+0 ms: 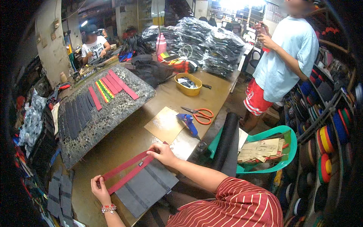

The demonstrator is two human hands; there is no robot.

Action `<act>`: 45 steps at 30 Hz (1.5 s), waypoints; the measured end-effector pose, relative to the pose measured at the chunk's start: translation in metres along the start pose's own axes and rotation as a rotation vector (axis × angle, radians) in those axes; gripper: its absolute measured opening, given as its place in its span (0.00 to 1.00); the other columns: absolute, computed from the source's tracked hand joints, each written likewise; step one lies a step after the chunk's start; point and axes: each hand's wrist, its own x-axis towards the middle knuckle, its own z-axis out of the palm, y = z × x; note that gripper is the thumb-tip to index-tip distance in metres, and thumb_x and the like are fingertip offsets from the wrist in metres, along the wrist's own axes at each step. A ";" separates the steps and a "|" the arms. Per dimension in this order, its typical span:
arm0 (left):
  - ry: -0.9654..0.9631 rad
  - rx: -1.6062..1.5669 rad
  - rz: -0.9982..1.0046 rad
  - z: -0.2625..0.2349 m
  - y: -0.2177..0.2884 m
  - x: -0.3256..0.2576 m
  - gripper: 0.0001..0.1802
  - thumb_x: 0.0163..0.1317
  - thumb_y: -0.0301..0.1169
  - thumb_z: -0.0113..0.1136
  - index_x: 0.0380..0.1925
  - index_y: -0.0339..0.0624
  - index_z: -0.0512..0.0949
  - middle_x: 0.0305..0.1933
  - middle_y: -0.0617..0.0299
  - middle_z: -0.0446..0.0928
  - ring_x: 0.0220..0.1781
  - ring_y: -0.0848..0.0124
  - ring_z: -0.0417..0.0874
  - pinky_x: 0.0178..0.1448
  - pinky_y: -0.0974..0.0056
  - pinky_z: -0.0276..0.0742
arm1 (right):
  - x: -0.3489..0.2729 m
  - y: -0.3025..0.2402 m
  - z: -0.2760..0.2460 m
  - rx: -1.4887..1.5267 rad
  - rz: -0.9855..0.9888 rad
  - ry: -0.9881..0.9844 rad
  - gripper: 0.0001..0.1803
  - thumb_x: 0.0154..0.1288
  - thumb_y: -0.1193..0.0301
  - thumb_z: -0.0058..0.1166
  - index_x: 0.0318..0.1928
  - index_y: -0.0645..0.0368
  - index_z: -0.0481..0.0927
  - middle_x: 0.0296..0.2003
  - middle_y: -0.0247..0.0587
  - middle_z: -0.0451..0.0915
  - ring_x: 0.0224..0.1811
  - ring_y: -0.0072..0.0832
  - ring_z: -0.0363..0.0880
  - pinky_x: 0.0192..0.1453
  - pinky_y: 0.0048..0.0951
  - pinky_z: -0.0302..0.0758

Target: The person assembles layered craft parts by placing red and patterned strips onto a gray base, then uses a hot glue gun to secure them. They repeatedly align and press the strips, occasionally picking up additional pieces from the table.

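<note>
My left hand [100,189] pinches the near end of a doubled red webbing strap [124,172]. My right hand [163,153] presses the strap's far end down, where a small dark buckle sits. The strap lies stretched over a grey fabric piece [145,187] with dark stripes, on the brown worktable [124,140]. A blue glue gun [188,123] and orange-handled scissors [200,113] lie just beyond my right hand, beside a square of brown cardboard [164,125].
A speckled board [109,113] holds rows of dark, red and striped straps. A yellow bowl [188,84], stacks of bagged goods [211,41] and a black roll [227,140] stand further off. A person in a light shirt [283,56] stands right; another sits far left [93,45]. A green chair [264,151] holds papers.
</note>
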 end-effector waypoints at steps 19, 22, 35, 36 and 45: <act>-0.048 -0.074 -0.050 -0.005 0.005 -0.005 0.06 0.66 0.27 0.56 0.36 0.34 0.77 0.35 0.64 0.74 0.33 0.77 0.74 0.37 0.71 0.71 | -0.005 0.012 0.001 0.154 0.188 0.044 0.11 0.64 0.66 0.60 0.35 0.63 0.81 0.27 0.31 0.80 0.29 0.15 0.74 0.35 0.22 0.72; -0.049 -0.079 -0.036 -0.005 0.003 -0.006 0.06 0.67 0.27 0.55 0.36 0.34 0.77 0.35 0.66 0.73 0.32 0.79 0.73 0.35 0.73 0.71 | -0.004 0.009 -0.001 0.132 0.176 0.051 0.12 0.63 0.65 0.60 0.34 0.62 0.81 0.26 0.32 0.80 0.28 0.16 0.74 0.33 0.22 0.71; -0.219 -0.179 -0.251 -0.002 -0.007 -0.007 0.07 0.67 0.28 0.54 0.36 0.35 0.76 0.34 0.67 0.73 0.29 0.81 0.72 0.30 0.75 0.72 | -0.001 0.018 0.000 0.089 0.293 -0.019 0.13 0.63 0.64 0.58 0.35 0.63 0.81 0.26 0.36 0.81 0.29 0.21 0.76 0.35 0.27 0.74; -0.187 -0.128 -0.183 -0.002 -0.007 -0.007 0.07 0.67 0.27 0.54 0.36 0.35 0.77 0.34 0.66 0.73 0.30 0.80 0.73 0.32 0.74 0.72 | -0.001 0.019 0.001 0.129 0.291 -0.010 0.13 0.63 0.64 0.58 0.36 0.63 0.81 0.26 0.37 0.81 0.30 0.21 0.77 0.36 0.29 0.74; -0.092 -0.133 -0.257 -0.017 0.005 0.006 0.06 0.61 0.28 0.63 0.34 0.36 0.80 0.31 0.65 0.79 0.34 0.80 0.77 0.40 0.73 0.73 | 0.006 0.008 -0.007 0.088 0.114 0.031 0.09 0.64 0.71 0.57 0.38 0.64 0.82 0.33 0.33 0.82 0.37 0.20 0.77 0.46 0.24 0.73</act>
